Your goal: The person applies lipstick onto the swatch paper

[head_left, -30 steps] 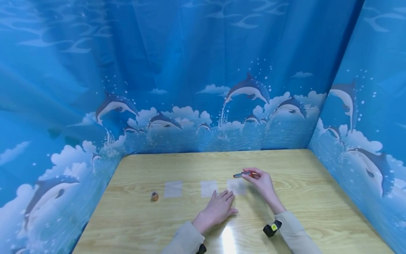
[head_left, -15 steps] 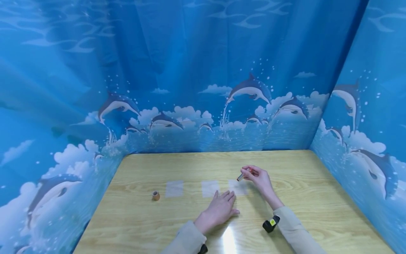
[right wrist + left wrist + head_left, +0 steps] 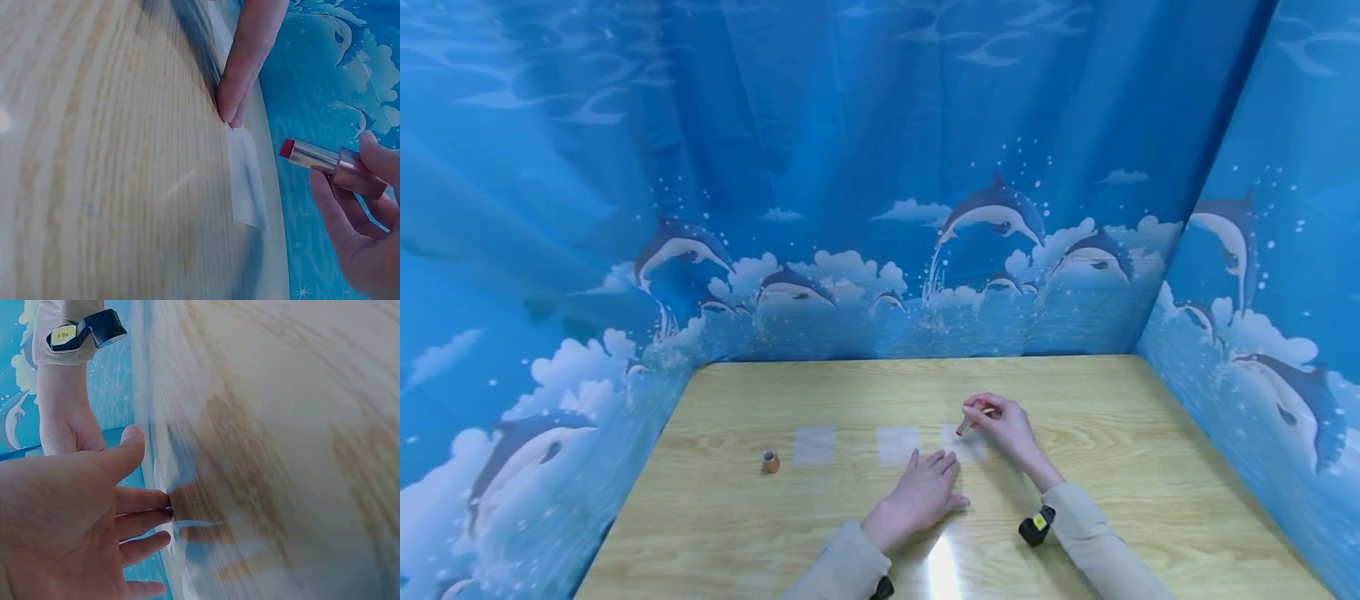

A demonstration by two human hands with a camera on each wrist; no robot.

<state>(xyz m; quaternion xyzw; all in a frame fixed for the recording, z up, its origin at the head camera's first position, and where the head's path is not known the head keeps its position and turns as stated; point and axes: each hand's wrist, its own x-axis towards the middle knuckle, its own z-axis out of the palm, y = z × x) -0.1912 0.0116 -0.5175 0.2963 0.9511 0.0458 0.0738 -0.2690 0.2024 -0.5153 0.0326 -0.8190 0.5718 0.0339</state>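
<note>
A lipstick (image 3: 317, 158) with its red tip out and a coppery base is pinched between the thumb and fingers of my right hand (image 3: 1009, 427). Its tip points down and left, above the rightmost white paper square (image 3: 974, 452). My left hand (image 3: 922, 492) lies palm down with straight fingers. In the right wrist view, its fingertips rest at the end of that paper (image 3: 245, 178). The left wrist view shows these fingers held straight, grasping nothing. Far to the left stands a small brown cap (image 3: 770, 462), hollow end up.
Two more paper squares lie in the same row, one in the middle (image 3: 897, 447) and one at left (image 3: 814, 446). The wooden table (image 3: 730, 533) ends at a blue dolphin-print curtain (image 3: 865, 325) behind and at both sides.
The lipstick has turned from nearly level to tip-down over the right paper, and my right hand has lowered slightly. The left hand stays in place on the table.
</note>
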